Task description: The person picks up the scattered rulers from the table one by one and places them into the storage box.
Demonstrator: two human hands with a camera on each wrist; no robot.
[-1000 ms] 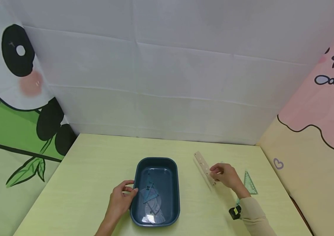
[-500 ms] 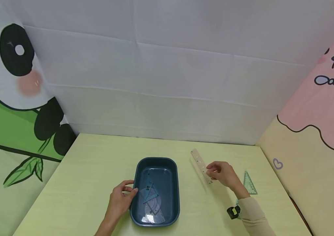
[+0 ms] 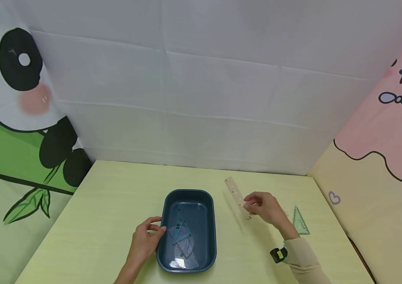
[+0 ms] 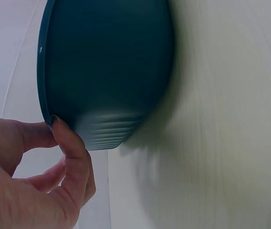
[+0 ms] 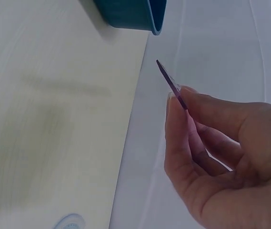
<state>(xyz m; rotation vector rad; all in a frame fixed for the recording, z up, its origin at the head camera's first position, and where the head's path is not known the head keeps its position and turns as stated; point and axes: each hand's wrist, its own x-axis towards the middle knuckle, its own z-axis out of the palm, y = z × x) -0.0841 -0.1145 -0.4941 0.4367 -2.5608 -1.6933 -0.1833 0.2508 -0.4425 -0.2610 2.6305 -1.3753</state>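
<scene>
My left hand (image 3: 145, 238) pinches the left rim of a dark blue plastic tray (image 3: 208, 236) between thumb and fingers; the left wrist view shows the grip on the tray's edge (image 4: 42, 86). Inside the tray lie a blue set square (image 3: 182, 235) and clear protractors (image 3: 188, 256), overlapping. My right hand (image 3: 265, 207) pinches a pinkish see-through ruler (image 3: 234, 190) near its lower end, held above the table to the right of the tray. In the right wrist view the ruler (image 5: 171, 83) appears edge-on between thumb and forefinger.
A green triangular set square (image 3: 300, 221) lies on the pale yellow table (image 3: 115, 197), right of my right forearm. Part of a clear rounded piece (image 5: 70, 222) shows at the bottom of the right wrist view. Walls stand at the back and both sides.
My right hand has carried the ruler leftward and slightly away from me, nearer the tray. The left hand and the tray have stayed in place.
</scene>
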